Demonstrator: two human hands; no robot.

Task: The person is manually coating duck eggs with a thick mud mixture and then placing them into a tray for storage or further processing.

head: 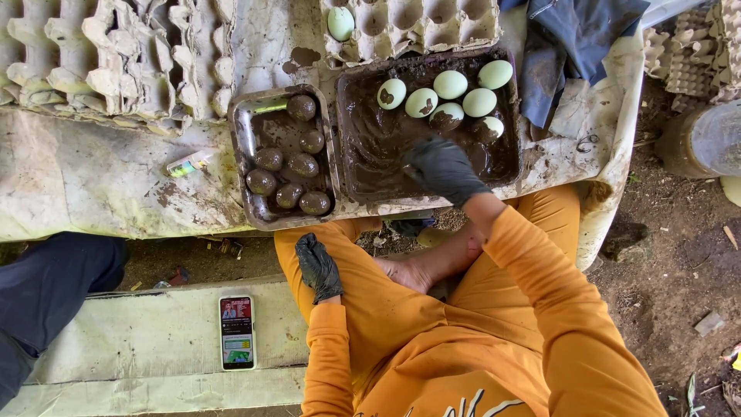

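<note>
Gloved in black, the right hand (441, 168) presses fingers-down into the mud tray (351, 166); whether it grips an egg underneath cannot be told. Left hand (318, 267) rests loosely curled and empty on the orange-clad thigh. Pale green eggs (450, 83), some mud-smeared, lie just beyond the right hand; mud-coated eggs (289, 166) fill the smaller tray (241, 135) to its left. Coating looks to be the step in hand, and the next egg would need rolling until covered. Grey pulp cartons (116, 54) stand beyond both trays; a small green-and-white tube (189, 163) lies left; a phone (237, 332) sits beside the left hand.
</note>
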